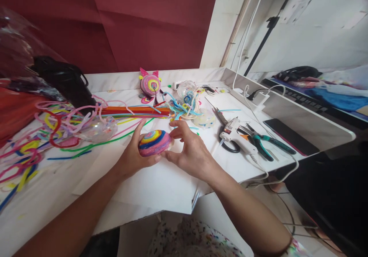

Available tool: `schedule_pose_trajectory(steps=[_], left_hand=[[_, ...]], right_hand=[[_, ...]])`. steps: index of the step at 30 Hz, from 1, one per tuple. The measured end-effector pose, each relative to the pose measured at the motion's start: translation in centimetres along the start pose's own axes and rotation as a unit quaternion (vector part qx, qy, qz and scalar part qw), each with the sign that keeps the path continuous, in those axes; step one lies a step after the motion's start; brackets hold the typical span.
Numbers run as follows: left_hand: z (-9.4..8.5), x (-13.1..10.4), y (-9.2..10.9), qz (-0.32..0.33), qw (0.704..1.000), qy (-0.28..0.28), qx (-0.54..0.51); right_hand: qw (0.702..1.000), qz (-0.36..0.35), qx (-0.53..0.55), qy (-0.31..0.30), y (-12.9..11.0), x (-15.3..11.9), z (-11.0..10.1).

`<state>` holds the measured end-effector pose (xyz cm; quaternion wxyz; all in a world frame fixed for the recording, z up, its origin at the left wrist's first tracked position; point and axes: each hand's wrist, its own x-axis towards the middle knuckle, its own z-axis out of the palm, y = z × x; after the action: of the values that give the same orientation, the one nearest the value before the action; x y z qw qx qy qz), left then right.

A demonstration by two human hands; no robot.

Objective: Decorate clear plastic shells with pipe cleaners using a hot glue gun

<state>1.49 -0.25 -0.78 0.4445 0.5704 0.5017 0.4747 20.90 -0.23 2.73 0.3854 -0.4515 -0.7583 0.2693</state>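
Note:
A ball wrapped in coiled pipe cleaners (155, 143), striped pink, blue, orange and yellow, is between my hands above white paper (161, 184). My left hand (136, 148) grips its left side, thumb along the near edge. The fingers of my right hand (189, 149) curve around its right end, with thumb and fingertips at the surface. Beyond my hands lies a bundle of straight pipe cleaners (135, 112), mostly orange and red. A finished-looking pink coiled ball with ears and tassels (150, 84) stands at the back.
To the right lie a white glue gun (237, 134), green-handled pliers (263, 146), black-handled scissors (230, 145), a phone (290, 136) and a power strip (253, 100). On the left are loose pipe cleaners (28, 157), a clear plastic ball (99, 128) and a black object (64, 82).

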Motion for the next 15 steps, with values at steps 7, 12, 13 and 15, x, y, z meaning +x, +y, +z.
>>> schedule_pose_trajectory(steps=[7, 12, 13, 15], left_hand=[[-0.3, 0.2, 0.3, -0.018, 1.0, 0.001, -0.018], [-0.3, 0.4, 0.3, -0.03, 0.997, 0.027, -0.062], [-0.4, 0.5, 0.3, -0.036, 0.996, 0.03, -0.069], [-0.7, 0.7, 0.3, -0.05, 0.994, 0.038, -0.093]], right_hand=[[0.997, -0.001, 0.048, -0.064, 0.5, 1.5, -1.0], [0.993, -0.014, 0.083, -0.079, 1.0, 2.3, -1.3], [0.993, -0.021, 0.084, -0.08, 1.0, 2.4, -1.2], [0.991, -0.035, 0.094, -0.083, 1.1, 2.7, -1.0]])
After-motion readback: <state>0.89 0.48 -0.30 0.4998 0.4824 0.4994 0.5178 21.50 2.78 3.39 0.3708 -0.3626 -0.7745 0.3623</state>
